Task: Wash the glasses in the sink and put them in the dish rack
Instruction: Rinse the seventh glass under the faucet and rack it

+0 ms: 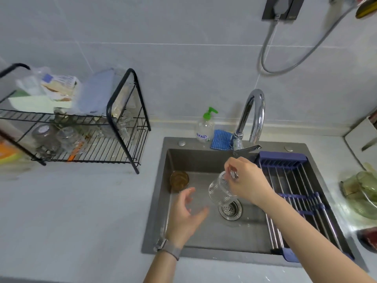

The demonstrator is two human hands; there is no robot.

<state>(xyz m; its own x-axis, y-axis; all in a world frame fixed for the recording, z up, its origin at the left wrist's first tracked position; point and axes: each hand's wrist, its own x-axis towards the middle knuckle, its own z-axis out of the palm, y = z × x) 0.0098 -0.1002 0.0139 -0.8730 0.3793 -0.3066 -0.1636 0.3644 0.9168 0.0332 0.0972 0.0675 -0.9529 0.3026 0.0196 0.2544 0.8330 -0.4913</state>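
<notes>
The right hand (247, 180) holds a clear ribbed glass (221, 190) over the middle of the sink (161, 180), just above the drain (230, 210). Its fingers (231, 167) are curled round the upper end of the glass, which hangs tilted with its lower end toward the drain. The left hand (188, 216) hovers just beside the glass on its left, palm turned toward it, fingers spread and relaxed, holding nothing; a watch (163, 245) sits on that wrist. An amber glass (179, 180) stands in the sink's far left corner. A sliding drain rack (295, 193) lies across the right side of the sink. The tap (253, 117) rises from the sink's back edge, with a soap bottle (206, 127) and a blue cloth (221, 139) to its left. On the tabletop (81, 211) to the left of the sink stands a black wire dish rack (126, 111), with clear glasses (67, 137) on its lower shelf.
</notes>
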